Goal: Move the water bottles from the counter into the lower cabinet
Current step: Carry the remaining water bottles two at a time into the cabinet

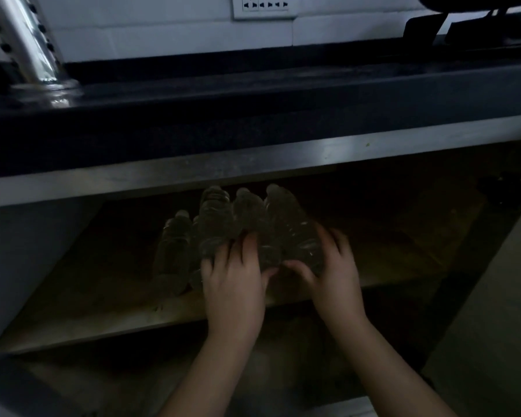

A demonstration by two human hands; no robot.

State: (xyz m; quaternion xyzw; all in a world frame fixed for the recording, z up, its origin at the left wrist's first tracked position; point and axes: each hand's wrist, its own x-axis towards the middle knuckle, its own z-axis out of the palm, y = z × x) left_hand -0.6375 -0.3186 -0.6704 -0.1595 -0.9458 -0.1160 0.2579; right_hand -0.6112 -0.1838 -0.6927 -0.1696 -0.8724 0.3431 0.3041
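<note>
Step in hand: seating the water bottles on the shelf (102, 308) of the lower cabinet (33, 260), below the dark counter (253, 94).

1. At the 9 o'clock end of the group, one bottle (172, 251) stands alone on the shelf, upright and touched by neither hand. Leave it as the reference for the row.

2. The left hand (233, 278) lies over a second bottle (214, 224), fingers spread and bent round its lower body. Judgement: keep this hold low on the body and set the base flat before letting go.

3. A third bottle (248, 212) rises between the hands at 12 o'clock. Dim light hides which hand bears it; support it from both sides until it stands.

4. The right hand (328, 272) wraps the fourth bottle (292, 233), thumb curled at its base and fingers round its 3 o'clock side. The bottles press together, so releasing one early could tip its neighbour.

5. Slide the cluster toward 12 o'clock, deeper onto the shelf, keeping the caps below the metal rail (253, 164).
</note>
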